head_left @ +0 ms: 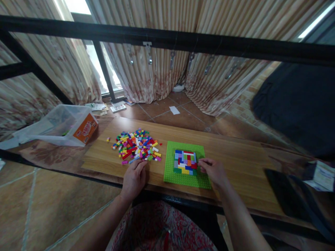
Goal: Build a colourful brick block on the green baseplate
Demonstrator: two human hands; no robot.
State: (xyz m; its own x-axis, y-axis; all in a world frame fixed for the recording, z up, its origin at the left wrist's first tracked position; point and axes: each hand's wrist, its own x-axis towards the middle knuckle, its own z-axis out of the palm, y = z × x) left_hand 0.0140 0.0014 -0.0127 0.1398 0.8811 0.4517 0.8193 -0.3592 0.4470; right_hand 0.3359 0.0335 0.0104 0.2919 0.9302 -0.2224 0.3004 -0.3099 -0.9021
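On the wooden board, a green baseplate carries a low structure of multicoloured toy bricks. My right hand is at the structure's right edge, over the baseplate, thumb and fingers pinched together. Whatever may be between those fingertips is too small to make out. To the left lies a loose pile of bricks in many colours. My left hand rests by the pile's near edge with its fingers curled closed. Its fingertips face the bricks, and what they hold, if anything, is hidden.
The wooden board lies on a long low table. At the left end stands a clear plastic box with an orange label. A dark metal bar with hanging hooks crosses ahead. A black flat object lies at the right.
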